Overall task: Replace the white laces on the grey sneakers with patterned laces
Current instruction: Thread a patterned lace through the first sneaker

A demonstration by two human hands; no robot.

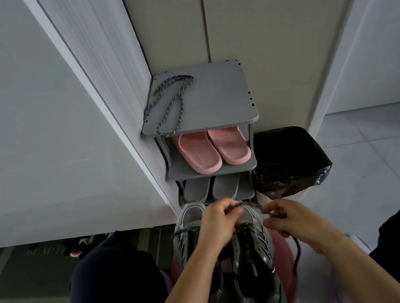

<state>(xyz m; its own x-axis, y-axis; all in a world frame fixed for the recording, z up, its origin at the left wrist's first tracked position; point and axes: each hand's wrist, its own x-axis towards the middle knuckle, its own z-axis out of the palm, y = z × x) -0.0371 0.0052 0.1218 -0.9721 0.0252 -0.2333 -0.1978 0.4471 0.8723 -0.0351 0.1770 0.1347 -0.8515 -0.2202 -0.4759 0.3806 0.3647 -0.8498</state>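
Currently the left hand (219, 223) has its fingers curled, pinching a dark lace (245, 204). The right hand (283, 218) pinches the other stretch, with the tail hanging below. Both work over the right-side grey sneaker (253, 256). Risk: an uneven pull drags one end back out of the shoe. A spare patterned lace (172, 103) lies on the rack top (217, 101), well apart.

Little grey shoe rack (214, 98) tucked into the corner against the wall. Pink slides (213, 150) sit side by side on its middle shelf, grey slippers (213, 188) on the shelf below. Just right of the rack is a bin with a black bag (296, 146), dark cords (272, 176) piled inside. Dark mat (23, 286) on the floor to the left, pale tiles (379, 153) on the right.
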